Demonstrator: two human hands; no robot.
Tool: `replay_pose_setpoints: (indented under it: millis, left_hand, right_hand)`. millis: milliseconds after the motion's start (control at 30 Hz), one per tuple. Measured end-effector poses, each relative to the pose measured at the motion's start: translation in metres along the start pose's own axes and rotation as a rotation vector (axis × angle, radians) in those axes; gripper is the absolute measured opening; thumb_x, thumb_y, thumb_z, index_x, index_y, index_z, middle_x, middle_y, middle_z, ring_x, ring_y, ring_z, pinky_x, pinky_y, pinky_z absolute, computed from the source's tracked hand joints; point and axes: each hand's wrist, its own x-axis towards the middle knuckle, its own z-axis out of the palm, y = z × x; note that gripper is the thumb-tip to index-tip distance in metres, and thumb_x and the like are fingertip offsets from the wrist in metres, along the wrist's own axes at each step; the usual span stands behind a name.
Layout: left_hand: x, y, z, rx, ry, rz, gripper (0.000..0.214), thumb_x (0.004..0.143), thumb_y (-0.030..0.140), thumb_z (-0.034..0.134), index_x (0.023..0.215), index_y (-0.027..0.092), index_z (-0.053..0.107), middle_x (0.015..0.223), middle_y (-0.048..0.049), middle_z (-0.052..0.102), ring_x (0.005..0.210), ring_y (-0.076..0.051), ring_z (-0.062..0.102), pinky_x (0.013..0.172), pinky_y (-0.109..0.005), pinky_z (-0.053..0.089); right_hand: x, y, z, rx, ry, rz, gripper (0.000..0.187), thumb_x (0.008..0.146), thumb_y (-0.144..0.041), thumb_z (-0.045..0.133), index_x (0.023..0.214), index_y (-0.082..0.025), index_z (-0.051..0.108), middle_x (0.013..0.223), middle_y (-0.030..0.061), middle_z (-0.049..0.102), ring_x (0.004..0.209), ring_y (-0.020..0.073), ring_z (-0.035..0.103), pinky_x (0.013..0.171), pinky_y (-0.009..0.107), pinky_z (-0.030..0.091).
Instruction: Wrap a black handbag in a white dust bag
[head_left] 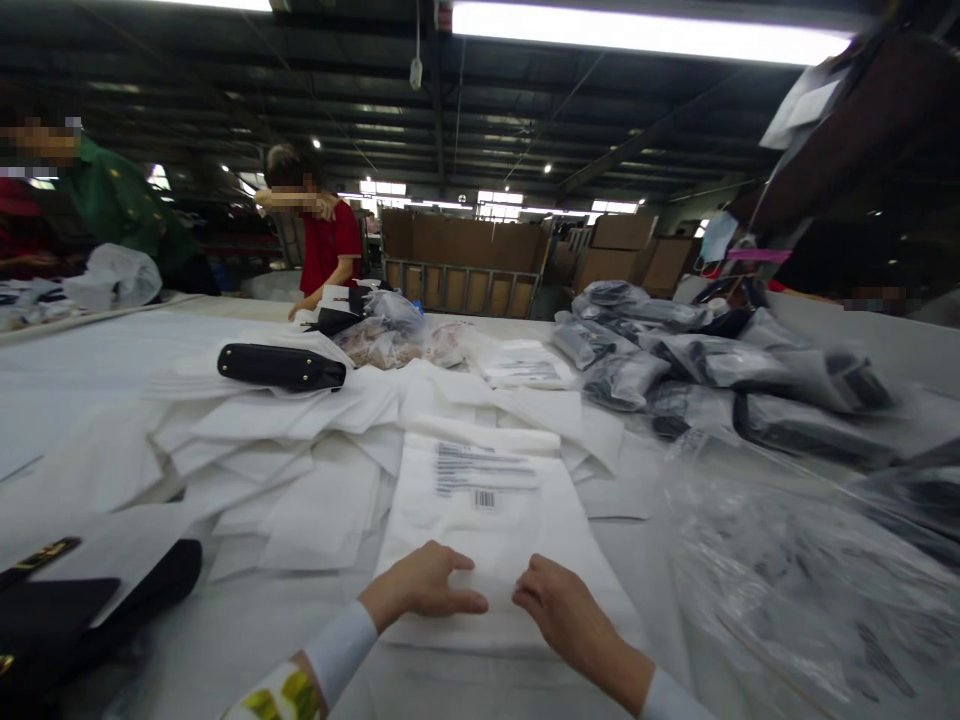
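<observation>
A white plastic bag (517, 530) with printed text and a barcode label lies flat in front of me. Over its left near part is my left hand (424, 585), thumb and forefinger spread apart with nothing between them. My right hand (566, 610) is at the bag's right near part, its fingers curled and close together. Whatever those fingertips may pinch is hidden from me. Beyond the bag, loose white sheets (322, 510) are spread in overlapping layers.
A black handbag (281, 367) lies on the sheets; another black bag (67, 610) is near left. Wrapped dark items (712, 360) are piled at right, with clear plastic bags (795, 560) nearer. A person in red (330, 245) and one in green (124, 205) stand across the table.
</observation>
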Motion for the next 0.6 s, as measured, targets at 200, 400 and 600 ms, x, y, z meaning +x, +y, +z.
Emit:
replay_pose_setpoints:
  millis: [200, 400, 600]
  left_hand:
    - [0.003, 0.012, 0.001, 0.028, -0.009, -0.051, 0.051, 0.087, 0.057, 0.042, 0.089, 0.019, 0.075, 0.089, -0.0118, 0.075, 0.086, -0.028, 0.069, 0.070, -0.032, 0.046]
    - [0.015, 0.019, 0.011, 0.109, 0.043, -0.197, 0.040, 0.089, 0.040, 0.042, 0.082, 0.018, 0.074, 0.089, -0.0139, 0.074, 0.085, -0.027, 0.069, 0.072, -0.033, 0.046]
    - [0.023, 0.026, 0.019, 0.246, 0.220, -0.420, 0.032, 0.087, 0.017, 0.041, 0.102, 0.015, 0.068, 0.105, -0.0169, 0.069, 0.099, -0.033, 0.065, 0.082, -0.046, 0.047]
  right_hand:
    - [0.011, -0.001, 0.010, 0.167, -0.022, 0.132, 0.023, 0.070, -0.025, 0.075, 0.057, -0.016, 0.058, 0.053, -0.0048, 0.054, 0.054, 0.0118, 0.050, 0.049, 0.021, 0.033]
    - [0.007, 0.004, 0.020, 0.121, 0.054, -0.002, 0.036, 0.091, -0.028, 0.050, 0.057, -0.017, 0.055, 0.052, -0.0039, 0.051, 0.052, 0.0119, 0.049, 0.049, 0.023, 0.032]
    - [-0.009, 0.003, 0.037, -0.109, 0.319, -0.171, 0.062, 0.098, -0.063, 0.021, 0.078, -0.018, 0.060, 0.064, 0.0033, 0.061, 0.059, 0.0185, 0.060, 0.058, 0.030, 0.039]
